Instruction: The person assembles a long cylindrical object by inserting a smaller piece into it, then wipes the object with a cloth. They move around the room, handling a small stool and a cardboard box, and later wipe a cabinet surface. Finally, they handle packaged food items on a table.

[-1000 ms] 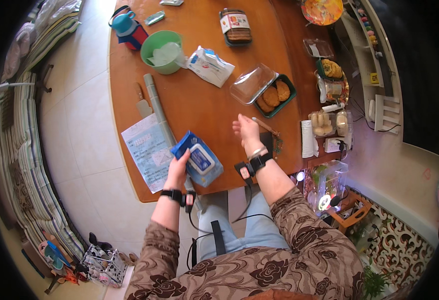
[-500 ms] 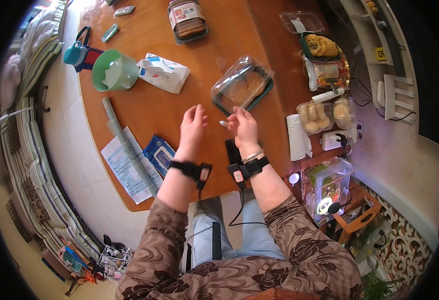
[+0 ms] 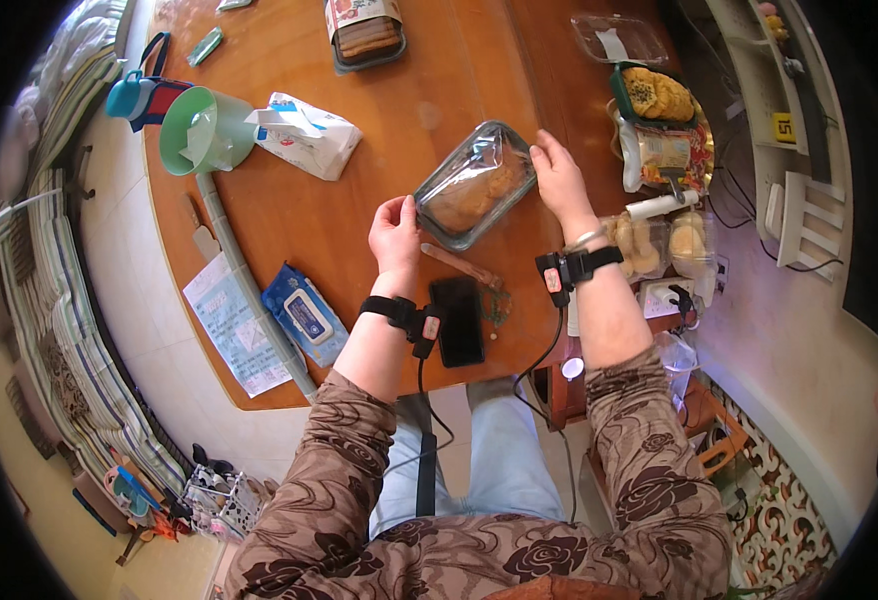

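I see both hands gripping the clear lidded tray of baked goods (image 3: 476, 184) between them: left hand (image 3: 395, 232) at its near corner, right hand (image 3: 559, 180) at its far end.

Bright daylight, sharp centre (fisheye-bent, dark rim).
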`<state>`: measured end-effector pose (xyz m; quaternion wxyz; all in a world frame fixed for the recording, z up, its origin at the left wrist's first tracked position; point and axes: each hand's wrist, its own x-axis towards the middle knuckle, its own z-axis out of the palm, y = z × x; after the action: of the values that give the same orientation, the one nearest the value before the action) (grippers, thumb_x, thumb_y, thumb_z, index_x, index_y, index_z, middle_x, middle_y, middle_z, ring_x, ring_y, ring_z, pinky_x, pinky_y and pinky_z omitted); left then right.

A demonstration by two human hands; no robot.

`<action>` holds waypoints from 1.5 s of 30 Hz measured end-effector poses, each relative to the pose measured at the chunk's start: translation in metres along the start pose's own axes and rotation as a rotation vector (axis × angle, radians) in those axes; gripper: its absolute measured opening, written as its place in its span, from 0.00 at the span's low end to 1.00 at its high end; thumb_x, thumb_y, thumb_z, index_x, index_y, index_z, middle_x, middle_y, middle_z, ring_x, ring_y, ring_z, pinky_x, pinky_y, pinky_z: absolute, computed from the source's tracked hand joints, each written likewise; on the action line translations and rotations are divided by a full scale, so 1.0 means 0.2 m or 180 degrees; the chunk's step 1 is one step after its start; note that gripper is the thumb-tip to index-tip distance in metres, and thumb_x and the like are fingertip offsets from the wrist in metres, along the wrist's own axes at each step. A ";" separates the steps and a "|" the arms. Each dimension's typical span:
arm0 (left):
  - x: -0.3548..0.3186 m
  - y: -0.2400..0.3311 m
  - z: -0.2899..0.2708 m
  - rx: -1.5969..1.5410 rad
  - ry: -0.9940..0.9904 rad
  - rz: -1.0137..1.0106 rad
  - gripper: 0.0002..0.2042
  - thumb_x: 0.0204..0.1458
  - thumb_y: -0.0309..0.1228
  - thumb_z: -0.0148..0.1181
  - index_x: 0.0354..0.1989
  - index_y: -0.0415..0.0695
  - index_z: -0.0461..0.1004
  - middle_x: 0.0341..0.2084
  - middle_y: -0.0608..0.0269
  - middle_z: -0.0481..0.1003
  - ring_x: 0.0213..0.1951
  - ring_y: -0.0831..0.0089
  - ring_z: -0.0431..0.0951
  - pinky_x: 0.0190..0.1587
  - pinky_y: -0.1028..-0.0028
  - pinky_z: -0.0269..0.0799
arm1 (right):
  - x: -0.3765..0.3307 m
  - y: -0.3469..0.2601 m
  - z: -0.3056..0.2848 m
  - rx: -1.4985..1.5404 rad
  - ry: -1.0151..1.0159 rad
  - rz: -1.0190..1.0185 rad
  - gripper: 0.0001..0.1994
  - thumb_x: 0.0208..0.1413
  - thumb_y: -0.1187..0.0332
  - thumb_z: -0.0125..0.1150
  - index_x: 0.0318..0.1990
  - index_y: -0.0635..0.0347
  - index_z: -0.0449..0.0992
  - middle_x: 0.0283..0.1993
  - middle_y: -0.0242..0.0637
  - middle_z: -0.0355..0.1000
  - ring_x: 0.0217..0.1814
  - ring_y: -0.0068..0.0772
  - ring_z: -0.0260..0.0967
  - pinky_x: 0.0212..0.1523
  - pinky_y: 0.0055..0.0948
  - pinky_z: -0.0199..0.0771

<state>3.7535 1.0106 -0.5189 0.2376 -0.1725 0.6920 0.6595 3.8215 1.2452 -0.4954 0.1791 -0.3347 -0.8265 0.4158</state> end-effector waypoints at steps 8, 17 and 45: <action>0.01 -0.02 0.02 0.1220 0.0250 0.1478 0.08 0.55 0.31 0.57 0.34 0.39 0.76 0.26 0.59 0.74 0.29 0.71 0.73 0.34 0.74 0.69 | 0.06 0.20 0.14 0.0658 -0.0233 0.0660 0.16 0.61 0.58 0.49 0.40 0.61 0.78 0.37 0.45 0.76 0.39 0.38 0.74 0.41 0.31 0.70; 0.04 -0.09 0.02 0.1044 0.0147 0.1104 0.11 0.57 0.35 0.56 0.30 0.39 0.72 0.25 0.60 0.71 0.27 0.72 0.69 0.32 0.74 0.67 | 0.05 0.09 0.13 0.1300 -0.0134 0.0885 0.17 0.59 0.57 0.55 0.38 0.65 0.78 0.35 0.36 0.77 0.36 0.26 0.71 0.38 0.25 0.69; 0.05 0.00 0.04 0.1375 0.0399 0.0949 0.18 0.52 0.42 0.62 0.23 0.37 0.73 0.16 0.61 0.71 0.21 0.76 0.67 0.27 0.73 0.67 | 0.03 0.14 0.06 0.0959 -0.0387 0.0477 0.10 0.56 0.68 0.60 0.41 0.64 0.78 0.37 0.32 0.77 0.37 0.18 0.70 0.40 0.20 0.70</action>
<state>3.7454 1.0200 -0.5246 0.1259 -0.0545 0.8478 0.5123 3.8215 1.2546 -0.5251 0.1454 -0.3389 -0.7369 0.5666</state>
